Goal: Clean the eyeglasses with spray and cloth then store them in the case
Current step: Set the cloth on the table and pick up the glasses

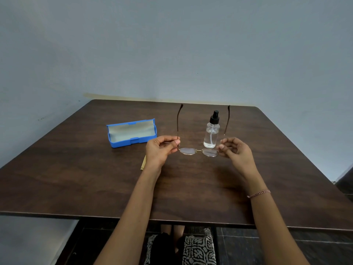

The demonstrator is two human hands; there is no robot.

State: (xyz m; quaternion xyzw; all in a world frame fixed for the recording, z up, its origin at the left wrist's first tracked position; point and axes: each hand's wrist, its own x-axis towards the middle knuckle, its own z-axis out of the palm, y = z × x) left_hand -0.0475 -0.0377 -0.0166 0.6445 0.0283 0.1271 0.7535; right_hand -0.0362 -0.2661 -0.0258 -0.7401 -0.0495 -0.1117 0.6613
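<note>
Thin metal-framed eyeglasses (198,151) are held above the dark wooden table (95,178), lenses toward me and both temples unfolded, pointing away. My left hand (161,151) pinches the frame's left hinge. My right hand (236,152) pinches the right hinge. Just behind the glasses, a clear spray bottle (211,133) with a black pump top stands upright. A blue case (131,133) lies open at the left with a pale grey lining. A yellowish cloth edge (143,163) peeks out from behind my left wrist, mostly hidden.
The table's far edge meets a grey wall. Its near edge runs just above my lap, where patterned fabric (198,249) shows. A dark object (345,180) sits past the table's right side.
</note>
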